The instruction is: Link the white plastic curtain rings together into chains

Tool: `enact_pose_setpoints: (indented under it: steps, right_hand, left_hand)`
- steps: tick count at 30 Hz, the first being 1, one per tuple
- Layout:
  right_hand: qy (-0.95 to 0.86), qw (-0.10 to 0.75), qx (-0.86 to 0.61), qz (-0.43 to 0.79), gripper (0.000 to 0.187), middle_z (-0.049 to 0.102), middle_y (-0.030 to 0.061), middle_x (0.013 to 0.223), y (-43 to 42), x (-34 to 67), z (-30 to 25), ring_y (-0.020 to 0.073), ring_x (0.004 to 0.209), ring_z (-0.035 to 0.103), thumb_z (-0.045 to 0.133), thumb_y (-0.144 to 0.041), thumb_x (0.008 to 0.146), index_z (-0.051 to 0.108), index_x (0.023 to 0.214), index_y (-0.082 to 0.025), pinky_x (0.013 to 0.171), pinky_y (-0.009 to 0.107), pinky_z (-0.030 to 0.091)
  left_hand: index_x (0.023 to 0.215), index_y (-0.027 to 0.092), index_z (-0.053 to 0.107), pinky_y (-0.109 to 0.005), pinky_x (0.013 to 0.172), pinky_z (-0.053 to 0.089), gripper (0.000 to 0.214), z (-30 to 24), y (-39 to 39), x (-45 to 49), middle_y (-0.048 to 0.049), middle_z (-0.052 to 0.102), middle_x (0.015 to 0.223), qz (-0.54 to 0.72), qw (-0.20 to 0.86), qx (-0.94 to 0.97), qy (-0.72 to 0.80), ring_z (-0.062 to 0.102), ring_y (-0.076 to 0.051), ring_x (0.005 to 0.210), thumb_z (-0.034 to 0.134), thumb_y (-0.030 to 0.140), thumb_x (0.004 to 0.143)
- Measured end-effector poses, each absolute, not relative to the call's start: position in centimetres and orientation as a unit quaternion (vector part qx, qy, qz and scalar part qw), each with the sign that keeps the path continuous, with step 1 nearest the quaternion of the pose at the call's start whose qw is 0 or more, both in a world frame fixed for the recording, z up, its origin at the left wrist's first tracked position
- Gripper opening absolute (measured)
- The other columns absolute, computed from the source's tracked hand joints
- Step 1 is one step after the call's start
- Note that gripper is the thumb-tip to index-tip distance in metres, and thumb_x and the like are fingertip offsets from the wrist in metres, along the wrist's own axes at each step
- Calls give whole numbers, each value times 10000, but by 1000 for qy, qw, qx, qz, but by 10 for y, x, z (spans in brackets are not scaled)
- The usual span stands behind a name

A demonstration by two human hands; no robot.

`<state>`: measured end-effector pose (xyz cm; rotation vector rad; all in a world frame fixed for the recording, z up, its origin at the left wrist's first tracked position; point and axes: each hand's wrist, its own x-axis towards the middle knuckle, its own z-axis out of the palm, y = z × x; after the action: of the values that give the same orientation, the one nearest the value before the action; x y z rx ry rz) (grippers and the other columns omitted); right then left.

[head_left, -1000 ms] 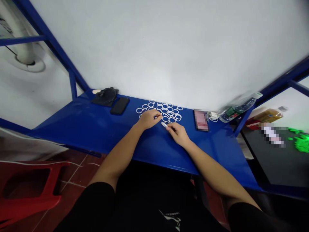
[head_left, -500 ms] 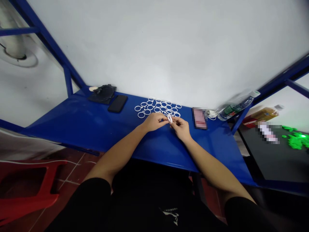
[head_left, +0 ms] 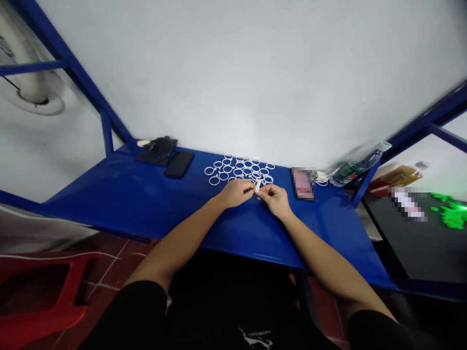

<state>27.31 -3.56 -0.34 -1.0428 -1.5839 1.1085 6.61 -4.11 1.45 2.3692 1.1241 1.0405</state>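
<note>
Several white plastic rings (head_left: 239,171) lie spread on the blue table (head_left: 131,199) near the wall. Just in front of them my left hand (head_left: 235,192) and my right hand (head_left: 276,199) meet, fingers pinched together on a small white piece (head_left: 257,187) held between them. It looks like a ring or a small white part; its exact shape is too small to tell. Both forearms rest over the table's near edge.
A black phone (head_left: 179,164) and a dark pouch (head_left: 157,149) lie at the back left. A pink phone (head_left: 302,183), white cable and a plastic water bottle (head_left: 355,164) lie at the right. A red stool (head_left: 40,296) stands at lower left; a black surface with green bits (head_left: 450,214) is at right.
A second ago my hands were apart, the left on the rings and the right holding a small white piece. They have come together and now both pinch that piece.
</note>
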Motion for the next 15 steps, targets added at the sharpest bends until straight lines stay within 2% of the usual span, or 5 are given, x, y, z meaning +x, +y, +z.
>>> enact_pose_setpoints:
  steps: [4, 7, 11, 13, 15]
  right_hand:
    - [-655, 456, -416, 436, 442, 748, 41, 690, -37, 272, -1, 189, 604, 678, 842, -630, 767, 736, 832, -205, 578, 302, 529]
    - [-708, 446, -423, 348, 333, 740, 27, 727, -36, 276, 2, 182, 628, 663, 770, -545, 866, 747, 893, -214, 624, 310, 520]
    - [-801, 360, -427, 215, 189, 749, 28, 805, -28, 292, 4, 194, 710, 658, 704, -407, 919, 740, 867, -229, 711, 330, 510]
    - [-820, 329, -434, 178, 167, 762, 46, 862, -23, 299, 3, 222, 795, 670, 687, -383, 920, 736, 872, -231, 777, 358, 521]
    - [-822, 329, -441, 145, 168, 775, 77, 975, -19, 303, 2, 257, 907, 678, 675, -369, 919, 750, 970, -228, 874, 408, 530]
  left_hand:
    - [789, 190, 675, -265, 692, 448, 182, 15, -42, 67, -2, 668, 781, 368, 161, 826, 395, 594, -134, 712, 588, 196, 950]
    - [853, 205, 721, -288, 764, 492, 175, 15, -36, 58, -17, 705, 831, 378, 145, 820, 405, 637, -153, 779, 593, 223, 972]
    - [1063, 220, 770, -430, 1056, 487, 184, 11, -21, 29, -92, 762, 1125, 386, 67, 770, 504, 667, -254, 1114, 654, 338, 982]
    - [1231, 226, 743, -500, 1143, 432, 381, 8, -14, 12, -129, 706, 1335, 347, 44, 734, 582, 601, -327, 1289, 701, 483, 952]
    - [1430, 232, 639, -572, 1238, 311, 640, 5, -9, -1, -155, 542, 1573, 287, 37, 712, 640, 419, -402, 1498, 684, 627, 928]
